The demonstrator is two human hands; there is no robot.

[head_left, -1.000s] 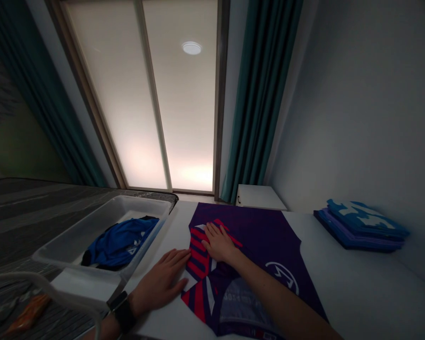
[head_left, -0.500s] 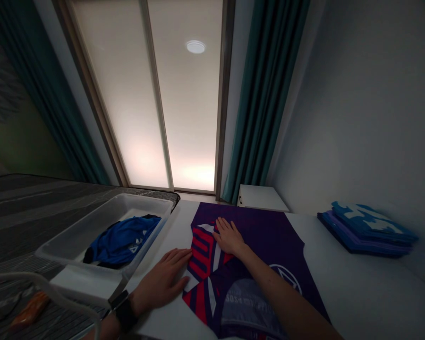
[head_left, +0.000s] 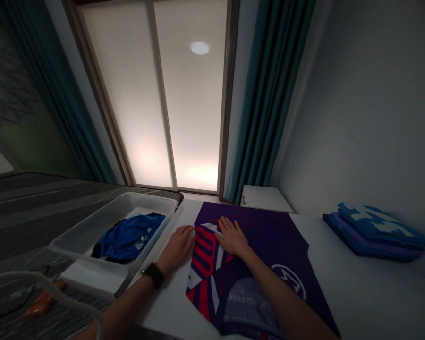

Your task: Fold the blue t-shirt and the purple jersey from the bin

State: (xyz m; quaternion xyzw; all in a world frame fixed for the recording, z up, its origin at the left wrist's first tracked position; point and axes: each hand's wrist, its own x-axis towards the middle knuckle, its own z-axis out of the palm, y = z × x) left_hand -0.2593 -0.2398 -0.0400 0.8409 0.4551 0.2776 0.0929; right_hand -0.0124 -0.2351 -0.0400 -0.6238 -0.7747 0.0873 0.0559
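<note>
A dark purple sports shirt (head_left: 269, 231) lies spread on the white table, with one side folded inward. The folded part shows red, white and purple stripes (head_left: 203, 250), and a grey panel with pale lettering (head_left: 250, 304) is nearer to me. My right hand (head_left: 233, 237) rests palm down on the fold, fingers spread, its forearm crossing the shirt beside a white round logo (head_left: 289, 278). At the shirt's left edge, near the upper end of the stripes, my left hand (head_left: 179, 246) touches the cloth with its fingertips, fingers extended. A dark watch (head_left: 153, 275) is on the left wrist.
Left of the table, a translucent plastic bin (head_left: 81, 227) holds a blue and black garment (head_left: 129, 237). A stack of folded blue and purple clothes (head_left: 375, 233) lies at the right by the wall. Behind the table stands a white cabinet (head_left: 265, 198). A pale cable (head_left: 53, 290) crosses the lower left.
My left hand has moved away from me along the shirt's left edge, up to the top of the stripes. My right hand stays on the fold. The view has shifted slightly.
</note>
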